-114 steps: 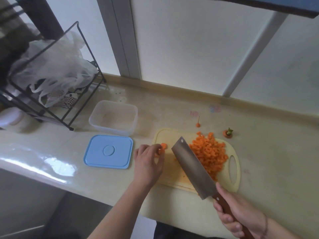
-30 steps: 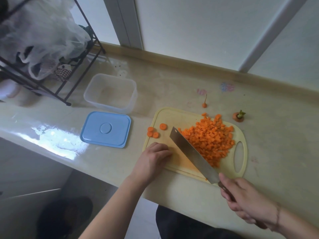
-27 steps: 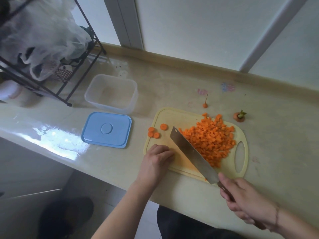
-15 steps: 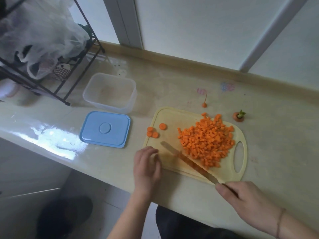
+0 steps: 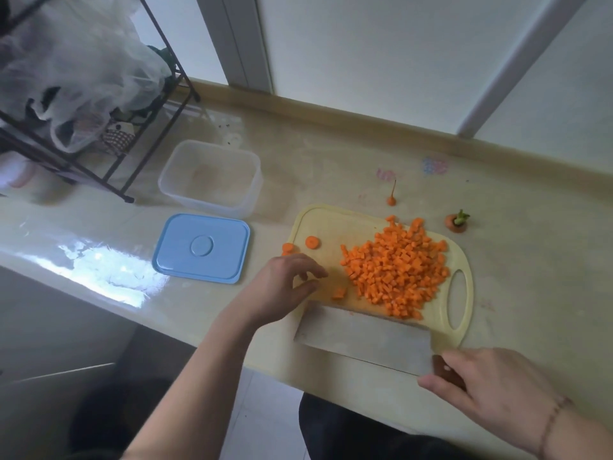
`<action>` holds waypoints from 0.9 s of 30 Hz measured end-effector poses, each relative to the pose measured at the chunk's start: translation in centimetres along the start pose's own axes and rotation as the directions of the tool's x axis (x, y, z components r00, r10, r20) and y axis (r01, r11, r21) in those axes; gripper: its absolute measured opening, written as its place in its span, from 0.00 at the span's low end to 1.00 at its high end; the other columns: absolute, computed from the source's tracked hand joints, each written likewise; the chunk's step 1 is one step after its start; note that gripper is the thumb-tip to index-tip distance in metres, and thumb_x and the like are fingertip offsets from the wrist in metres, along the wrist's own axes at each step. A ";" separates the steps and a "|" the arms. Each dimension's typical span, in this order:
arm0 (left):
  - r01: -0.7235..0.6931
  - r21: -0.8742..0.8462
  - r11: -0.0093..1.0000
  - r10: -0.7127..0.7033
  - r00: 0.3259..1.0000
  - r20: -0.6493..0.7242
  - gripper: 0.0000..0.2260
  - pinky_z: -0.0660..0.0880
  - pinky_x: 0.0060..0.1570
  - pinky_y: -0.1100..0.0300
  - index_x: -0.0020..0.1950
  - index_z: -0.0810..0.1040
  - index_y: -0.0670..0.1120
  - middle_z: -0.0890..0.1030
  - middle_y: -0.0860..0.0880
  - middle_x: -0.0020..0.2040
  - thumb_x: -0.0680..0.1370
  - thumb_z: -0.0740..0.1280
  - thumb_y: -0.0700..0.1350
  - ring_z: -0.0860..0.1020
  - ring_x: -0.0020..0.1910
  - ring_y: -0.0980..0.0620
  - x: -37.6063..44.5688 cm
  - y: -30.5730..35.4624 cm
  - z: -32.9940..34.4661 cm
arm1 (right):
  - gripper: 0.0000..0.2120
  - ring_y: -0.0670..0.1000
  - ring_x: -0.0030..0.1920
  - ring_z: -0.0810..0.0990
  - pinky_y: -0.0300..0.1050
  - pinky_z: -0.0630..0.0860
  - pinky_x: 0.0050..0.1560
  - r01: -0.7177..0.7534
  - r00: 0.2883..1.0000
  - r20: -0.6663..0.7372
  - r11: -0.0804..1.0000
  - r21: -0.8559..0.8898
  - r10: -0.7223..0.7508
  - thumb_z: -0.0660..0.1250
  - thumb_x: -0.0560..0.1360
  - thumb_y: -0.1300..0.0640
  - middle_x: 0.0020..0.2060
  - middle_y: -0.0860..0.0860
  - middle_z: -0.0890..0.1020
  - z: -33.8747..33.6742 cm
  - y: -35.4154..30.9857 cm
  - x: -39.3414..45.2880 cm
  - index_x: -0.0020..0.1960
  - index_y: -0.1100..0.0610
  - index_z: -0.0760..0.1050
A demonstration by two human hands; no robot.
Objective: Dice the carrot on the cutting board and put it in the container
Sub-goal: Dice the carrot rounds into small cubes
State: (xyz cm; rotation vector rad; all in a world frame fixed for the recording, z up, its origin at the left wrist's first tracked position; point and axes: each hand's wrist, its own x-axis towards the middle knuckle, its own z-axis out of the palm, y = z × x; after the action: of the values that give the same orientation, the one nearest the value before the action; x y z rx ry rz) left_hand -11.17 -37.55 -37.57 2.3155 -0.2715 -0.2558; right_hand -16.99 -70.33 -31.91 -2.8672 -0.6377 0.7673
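Right hand (image 5: 491,390): I clench the cleaver (image 5: 363,340) handle, blade flat at the cutting board (image 5: 331,224) near edge.
Left hand (image 5: 285,287): fingers loose, holding nothing.
Diced carrot (image 5: 394,270): heaped on the board's right half.
Container (image 5: 212,177): still bare, beyond its blue lid (image 5: 202,247).
Advice: slide the blade low under the heap, left hand sweeping dice on; two uncut slices (image 5: 300,246) remain.

A home kitchen: a glossy beige stone desk (image 5: 331,161) runs under a window, carrying a pale yellow plastic cutting board (image 5: 331,224), a broad steel cleaver (image 5: 361,336) and a black wire rack (image 5: 146,134) stuffed with plastic bags.
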 end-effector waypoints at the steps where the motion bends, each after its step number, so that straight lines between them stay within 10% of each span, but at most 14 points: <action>1: 0.021 -0.009 1.000 -0.021 0.999 -0.046 0.08 0.66 0.45 0.74 0.54 0.85 0.48 0.82 0.56 0.48 0.77 0.72 0.40 0.76 0.44 0.59 0.3 0.0 0.6 | 0.49 0.46 0.39 0.78 0.41 0.70 0.39 -0.024 0.999 -0.026 0.998 0.051 0.025 0.20 0.58 0.20 0.35 0.46 0.77 0.3 0.3 -0.3 0.42 0.50 0.68; 5: 0.002 -0.024 1.000 -0.007 0.980 -0.199 0.07 0.74 0.50 0.61 0.53 0.84 0.44 0.83 0.52 0.49 0.76 0.71 0.39 0.77 0.46 0.58 -0.1 -0.7 3.4 | 0.42 0.44 0.27 0.72 0.42 0.71 0.34 -0.204 0.979 0.088 0.889 0.411 0.184 0.43 0.66 0.18 0.26 0.51 0.75 1.2 0.8 -1.3 0.34 0.57 0.68; 8: -0.120 0.033 0.992 0.124 0.963 -0.239 0.08 0.75 0.53 0.58 0.52 0.84 0.43 0.83 0.48 0.51 0.76 0.68 0.43 0.79 0.50 0.49 -1.1 -0.5 5.6 | 0.28 0.43 0.24 0.66 0.36 0.66 0.27 -0.304 0.952 0.178 0.707 0.639 0.248 0.58 0.77 0.36 0.21 0.50 0.70 0.2 -0.9 -1.2 0.30 0.57 0.65; 27: -0.163 0.226 0.960 0.249 0.867 -0.431 0.10 0.77 0.41 0.54 0.48 0.87 0.45 0.82 0.49 0.45 0.79 0.67 0.48 0.77 0.42 0.49 -2.4 -0.4 9.3 | 0.27 0.48 0.21 0.61 0.37 0.59 0.22 -0.439 0.897 0.350 0.455 0.775 0.270 0.57 0.68 0.30 0.20 0.48 0.67 -0.1 -3.4 1.3 0.30 0.53 0.68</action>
State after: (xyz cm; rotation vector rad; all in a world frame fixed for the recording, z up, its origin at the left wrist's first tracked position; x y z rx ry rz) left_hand -15.83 -42.94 -43.95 2.4196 -0.3105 0.4397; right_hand -17.18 -66.69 -31.68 -1.9920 0.3387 1.0225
